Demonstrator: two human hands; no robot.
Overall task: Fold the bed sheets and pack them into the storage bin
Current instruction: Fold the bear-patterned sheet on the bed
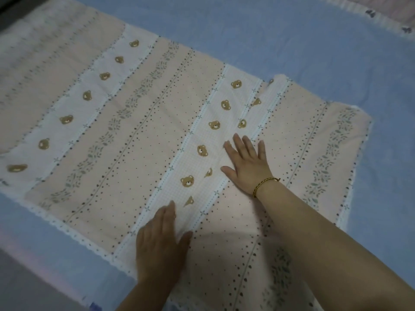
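At 6 o'clock the left hand (161, 245) lies flat, fingers straight, on the sheet (134, 122). Past it, toward 1 o'clock, the right hand (247, 167) presses flat too, gripping nothing. Likely smoothing a fold; next, bring the 10 o'clock end over. No bin shows.

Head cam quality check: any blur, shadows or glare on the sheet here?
Head view: dim, flat light, no glare; the peach bear-print bed sheet goes soft toward the frame's upper left; the left hand looks slightly blurred, the right hand crisper; a soft shadow lies between the forearms; stripes seem to bow near the edges.
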